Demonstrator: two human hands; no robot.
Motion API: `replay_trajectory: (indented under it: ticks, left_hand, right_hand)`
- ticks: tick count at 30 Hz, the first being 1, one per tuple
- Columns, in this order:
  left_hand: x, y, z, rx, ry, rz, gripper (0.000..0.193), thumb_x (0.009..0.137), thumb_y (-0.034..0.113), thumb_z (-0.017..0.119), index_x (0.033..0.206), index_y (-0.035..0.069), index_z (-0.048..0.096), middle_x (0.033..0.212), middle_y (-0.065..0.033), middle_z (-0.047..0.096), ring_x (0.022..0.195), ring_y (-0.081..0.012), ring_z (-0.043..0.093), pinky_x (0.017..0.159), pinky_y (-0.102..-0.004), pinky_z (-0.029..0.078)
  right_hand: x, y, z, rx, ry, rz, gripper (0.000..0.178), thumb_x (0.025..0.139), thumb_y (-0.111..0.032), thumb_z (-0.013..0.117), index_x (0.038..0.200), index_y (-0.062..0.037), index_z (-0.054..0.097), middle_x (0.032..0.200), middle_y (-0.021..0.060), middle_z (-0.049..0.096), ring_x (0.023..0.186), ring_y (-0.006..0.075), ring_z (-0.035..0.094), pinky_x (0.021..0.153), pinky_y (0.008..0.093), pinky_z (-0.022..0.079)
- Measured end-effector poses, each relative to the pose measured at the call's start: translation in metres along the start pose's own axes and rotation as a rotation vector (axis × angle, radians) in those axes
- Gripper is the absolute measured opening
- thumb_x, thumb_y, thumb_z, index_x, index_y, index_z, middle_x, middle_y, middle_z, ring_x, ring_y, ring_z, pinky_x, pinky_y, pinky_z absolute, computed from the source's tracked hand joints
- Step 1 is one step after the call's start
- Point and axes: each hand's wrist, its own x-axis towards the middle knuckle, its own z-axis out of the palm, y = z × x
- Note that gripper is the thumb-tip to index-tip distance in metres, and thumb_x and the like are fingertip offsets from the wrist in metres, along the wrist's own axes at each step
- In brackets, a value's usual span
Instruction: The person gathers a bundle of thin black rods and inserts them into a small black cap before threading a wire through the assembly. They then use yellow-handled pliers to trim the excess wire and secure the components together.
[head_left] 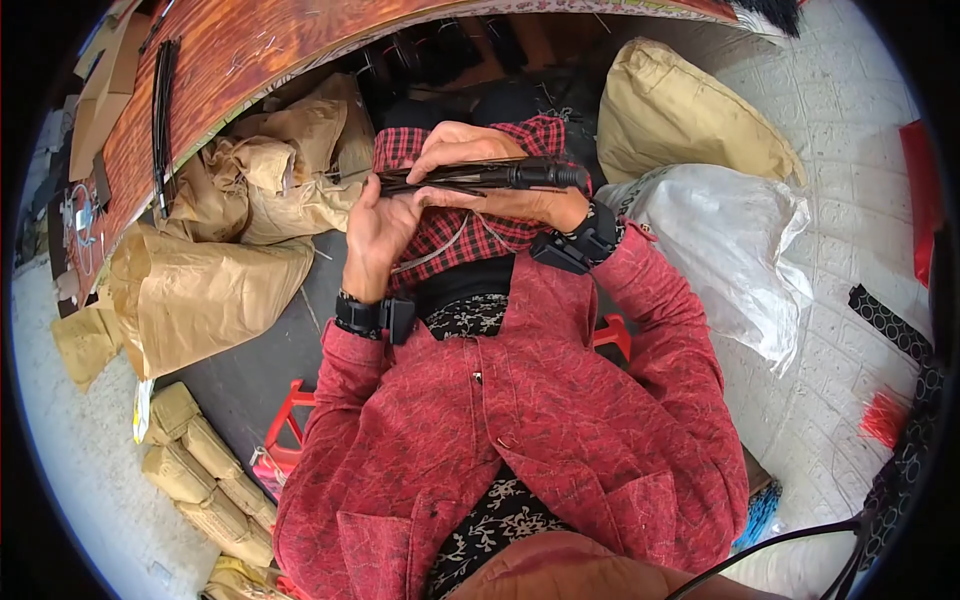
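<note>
Wood-grained desk [240, 50] and pale floor [830, 190]; black rod bundle [500, 176] held in two hands above the lap.

Left to right: loose black strips [163, 120], lying on the desk; crumpled brown paper sack [215, 300], wide, on its side below the desk edge; left hand [385, 225], palm turned up at the bundle's left end, thumb raised, fingers partly hidden, whether pinching cannot be told; red-and-black plaid cloth [435, 248], across the lap beneath both hands; right hand [470, 148], fingers curled around the bundle, its ribbed cylindrical end pointing right; tan paper sack [690, 110], upper right; white woven sack [715, 240], just beside it; red bristles [884, 418], on the floor.
</note>
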Motion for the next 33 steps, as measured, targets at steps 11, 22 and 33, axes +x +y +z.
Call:
replay_trajectory:
  ticks: [11,22,33]
  left_hand:
    - [-0.055,0.037,0.050,1.116,-0.163,0.018,0.045,0.101,0.038,0.050,0.115,-0.003,0.061,0.112,-0.0130,0.062,0.099,-0.0168,0.062,0.091,-0.0288,0.049]
    - [-0.054,0.006,0.115,1.244,-0.219,0.790,0.039,0.086,0.003,0.071,0.121,-0.002,0.057,0.108,-0.0036,0.060,0.098,-0.0106,0.057,0.088,-0.0243,0.046]
    - [-0.050,0.000,0.108,1.132,-0.247,0.902,0.035,0.085,-0.005,0.068,0.119,-0.002,0.057,0.107,-0.0036,0.061,0.097,-0.0093,0.058,0.086,-0.0238,0.048]
  right_hand:
    - [0.021,-0.016,0.003,-0.070,0.128,0.298,0.026,0.080,-0.030,0.077,0.084,-0.0052,0.068,0.071,0.0076,0.062,0.063,0.0265,0.059,0.060,0.0358,0.049]
    - [0.039,-0.013,0.041,-0.429,0.248,0.290,0.035,0.074,-0.032,0.074,0.094,-0.0048,0.063,0.080,0.0160,0.065,0.074,0.0393,0.065,0.061,0.0474,0.052]
    - [0.040,-0.021,0.041,-0.476,0.222,0.307,0.041,0.075,-0.036,0.076,0.092,-0.0017,0.060,0.087,0.0157,0.061,0.074,0.0348,0.064,0.060,0.0431,0.052]
